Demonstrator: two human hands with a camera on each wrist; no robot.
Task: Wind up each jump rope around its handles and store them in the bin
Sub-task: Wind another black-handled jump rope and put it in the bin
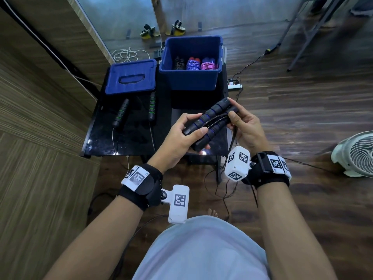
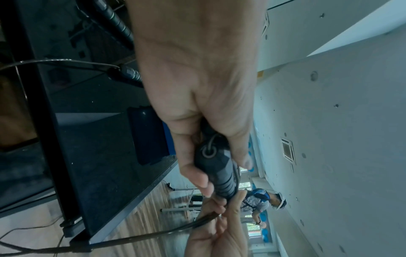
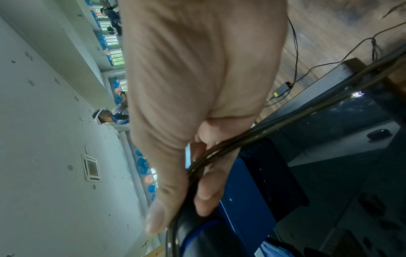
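Note:
A black jump rope with blue-ringed handles (image 1: 210,122) is held over the right part of the black table (image 1: 105,138). My left hand (image 1: 198,124) grips the lower ends of both handles (image 2: 217,165) together. My right hand (image 1: 234,111) holds their upper ends and pinches the thin black cord (image 3: 211,156). The rest of the cord (image 1: 228,178) hangs to the floor. A second rope with green-ringed handles (image 1: 121,115) lies unwound on the table's left. The open blue bin (image 1: 189,81) at the back holds three wound ropes (image 1: 192,64).
The bin's blue lid (image 1: 131,76) lies left of the bin. A wooden wall runs along the left. A white fan (image 1: 355,154) stands on the floor at the right, with a power strip (image 1: 235,85) and cables beside the table.

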